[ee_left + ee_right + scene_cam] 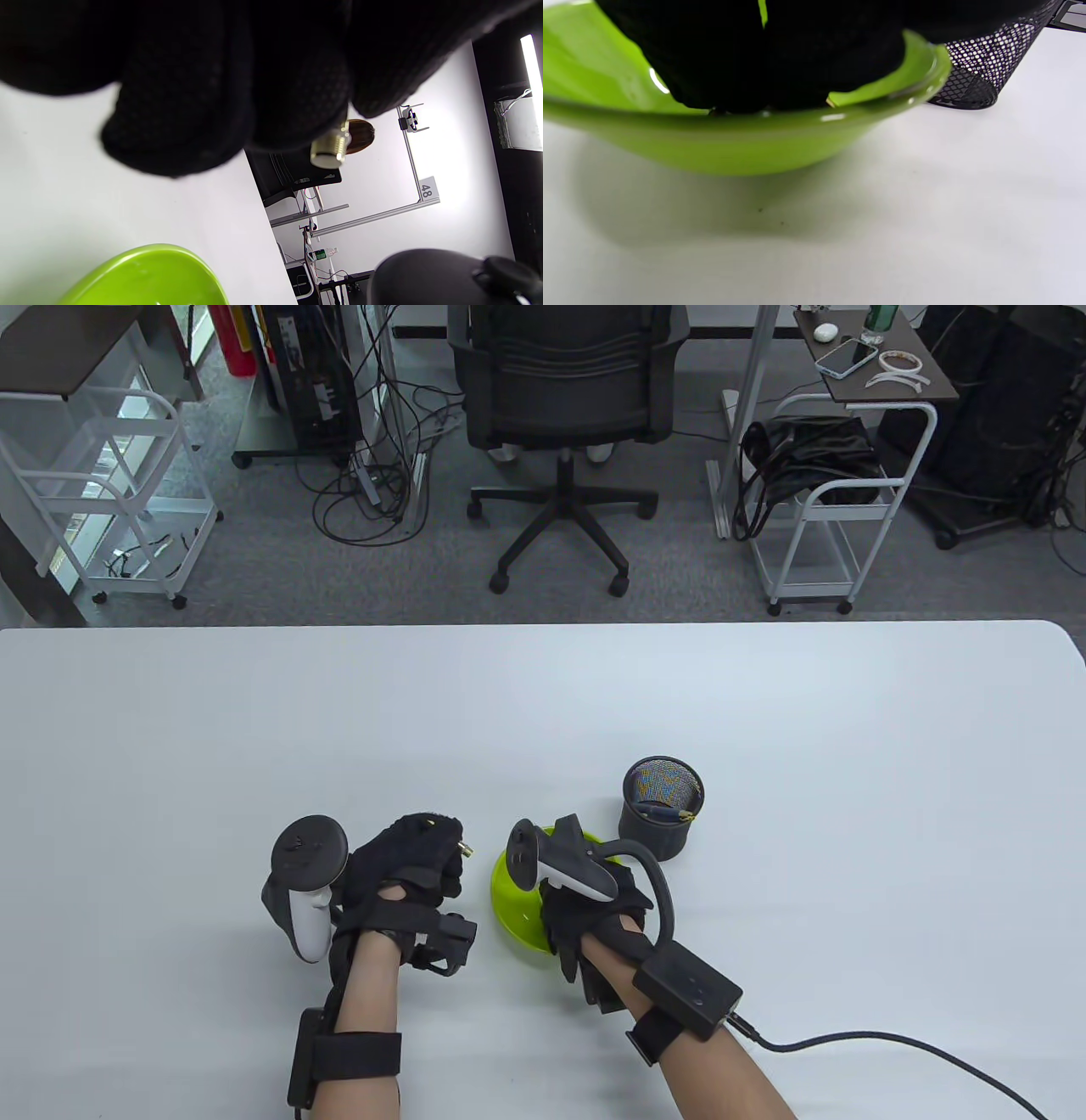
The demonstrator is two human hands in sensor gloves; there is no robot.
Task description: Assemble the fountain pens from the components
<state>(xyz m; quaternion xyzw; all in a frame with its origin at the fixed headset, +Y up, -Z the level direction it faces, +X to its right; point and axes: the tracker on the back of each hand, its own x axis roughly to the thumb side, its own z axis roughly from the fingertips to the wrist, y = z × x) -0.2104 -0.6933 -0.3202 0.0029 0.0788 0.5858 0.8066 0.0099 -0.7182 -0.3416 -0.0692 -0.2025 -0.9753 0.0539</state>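
My left hand (420,857) grips a pen part; its brass threaded end (465,848) sticks out toward the green bowl (509,899). In the left wrist view the brass end (328,148) pokes out below my curled gloved fingers (220,106). My right hand (594,912) reaches down into the green bowl (755,144); its fingers (763,63) press on the bowl's bottom and hide what lies there. I cannot tell whether they hold anything.
A black mesh pen cup (662,808) with pens inside stands just right of and behind the bowl; it also shows in the right wrist view (984,63). A cable (891,1044) runs from my right wrist to the lower right. An office chair (564,407) stands beyond the table.
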